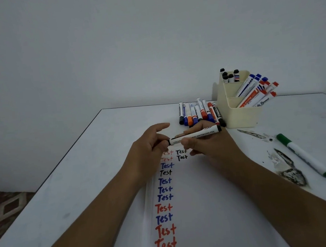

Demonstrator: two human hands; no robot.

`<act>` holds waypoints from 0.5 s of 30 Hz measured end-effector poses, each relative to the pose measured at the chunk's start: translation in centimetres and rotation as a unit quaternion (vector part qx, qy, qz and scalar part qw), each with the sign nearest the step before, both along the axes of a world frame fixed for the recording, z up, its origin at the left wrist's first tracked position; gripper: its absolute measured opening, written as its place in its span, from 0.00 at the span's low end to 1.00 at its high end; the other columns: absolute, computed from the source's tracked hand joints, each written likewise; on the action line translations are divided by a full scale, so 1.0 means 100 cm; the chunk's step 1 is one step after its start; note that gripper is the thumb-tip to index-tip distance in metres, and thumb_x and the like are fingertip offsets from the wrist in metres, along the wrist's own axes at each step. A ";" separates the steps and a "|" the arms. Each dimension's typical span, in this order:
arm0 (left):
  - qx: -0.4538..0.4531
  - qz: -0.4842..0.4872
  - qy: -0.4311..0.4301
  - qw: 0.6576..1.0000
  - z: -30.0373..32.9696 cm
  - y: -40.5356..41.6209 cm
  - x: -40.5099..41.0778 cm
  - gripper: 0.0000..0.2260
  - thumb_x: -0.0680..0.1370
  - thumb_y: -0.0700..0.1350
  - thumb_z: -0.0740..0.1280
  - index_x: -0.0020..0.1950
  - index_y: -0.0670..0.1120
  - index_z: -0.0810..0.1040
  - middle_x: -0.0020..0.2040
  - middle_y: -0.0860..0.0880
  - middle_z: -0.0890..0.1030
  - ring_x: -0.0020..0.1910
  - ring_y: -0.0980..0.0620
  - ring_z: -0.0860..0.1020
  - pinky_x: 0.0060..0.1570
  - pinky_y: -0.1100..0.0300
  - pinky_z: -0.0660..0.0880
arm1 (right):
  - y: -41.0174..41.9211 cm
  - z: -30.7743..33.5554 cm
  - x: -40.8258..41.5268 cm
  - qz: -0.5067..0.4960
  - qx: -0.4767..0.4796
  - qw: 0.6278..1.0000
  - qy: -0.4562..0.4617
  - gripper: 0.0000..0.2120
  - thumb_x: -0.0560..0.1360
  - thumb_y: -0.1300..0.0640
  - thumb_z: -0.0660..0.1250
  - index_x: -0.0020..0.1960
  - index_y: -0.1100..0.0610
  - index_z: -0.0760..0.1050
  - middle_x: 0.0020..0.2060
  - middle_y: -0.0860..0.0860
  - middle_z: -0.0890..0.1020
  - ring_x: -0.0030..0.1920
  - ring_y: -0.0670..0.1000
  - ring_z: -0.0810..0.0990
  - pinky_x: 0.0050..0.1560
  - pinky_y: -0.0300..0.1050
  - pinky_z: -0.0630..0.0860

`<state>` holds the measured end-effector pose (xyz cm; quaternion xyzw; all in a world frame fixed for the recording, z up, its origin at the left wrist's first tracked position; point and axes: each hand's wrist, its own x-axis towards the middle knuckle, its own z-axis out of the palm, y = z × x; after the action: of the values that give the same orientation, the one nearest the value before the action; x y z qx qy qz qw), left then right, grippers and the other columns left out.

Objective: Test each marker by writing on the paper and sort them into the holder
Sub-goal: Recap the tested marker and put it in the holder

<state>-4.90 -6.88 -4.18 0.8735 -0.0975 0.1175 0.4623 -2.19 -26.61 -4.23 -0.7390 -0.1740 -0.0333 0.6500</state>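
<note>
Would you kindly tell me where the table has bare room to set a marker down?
Bare: the table's left side, between its edge and the paper. Crowded: the far right, with the loose markers, the holder, the green marker and ink smears.

A plain room, probably in a home, with a white table set up as a simple desk.

The table stands against a bare, pale wall with nothing hung on it. At the lower left edge a patterned rug or floor covering in brown and cream diamonds shows. The tabletop is worn, with dark scuffed patches on its right side, and bears a cream desk organiser filled with markers.
</note>
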 end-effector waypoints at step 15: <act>0.195 0.023 0.017 0.980 -0.021 0.017 0.024 0.27 0.77 0.64 0.65 0.73 0.55 0.71 0.66 0.55 0.76 0.64 0.55 0.71 0.67 0.53 0.69 | -0.043 0.057 0.007 -0.177 0.031 0.979 -0.097 0.36 0.77 0.66 0.71 0.72 0.43 0.55 0.41 0.58 0.86 0.44 0.61 0.85 0.53 0.51 0.80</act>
<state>-2.52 -5.13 -6.33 0.9507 -0.0908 0.0920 0.2818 -1.46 -30.89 1.50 -0.7309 -0.1014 -0.2245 0.6365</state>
